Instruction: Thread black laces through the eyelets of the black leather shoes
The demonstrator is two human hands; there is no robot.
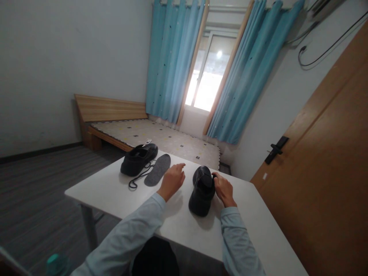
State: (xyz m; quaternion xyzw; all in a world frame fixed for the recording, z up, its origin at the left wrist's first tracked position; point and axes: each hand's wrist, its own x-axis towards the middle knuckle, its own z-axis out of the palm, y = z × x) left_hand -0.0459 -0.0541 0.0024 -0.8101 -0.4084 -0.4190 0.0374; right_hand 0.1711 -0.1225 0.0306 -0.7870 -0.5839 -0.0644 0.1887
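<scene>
Pale-blue sleeves at 6 o'clock, reaching over white table [184, 226]. Right hand [223, 189] pinching the rim of near black shoe [202, 190], fingers closed on it; shoe standing on table at centre. Left hand [172, 180] at 9 o'clock of that shoe, fingers loosely spread, gripping nothing, hovering just above table. Second black shoe [138, 158] at 11 o'clock, well apart, opening up, looks empty inside. Grey insole [158, 169] lying flat just beside it; black lace [140, 177] trailing loose at its front. Judged step: near shoe being steadied for stripping or refitting. Next move likely needs left hand at the opening. Near shoe's inside hidden from view; contents unclear.
</scene>
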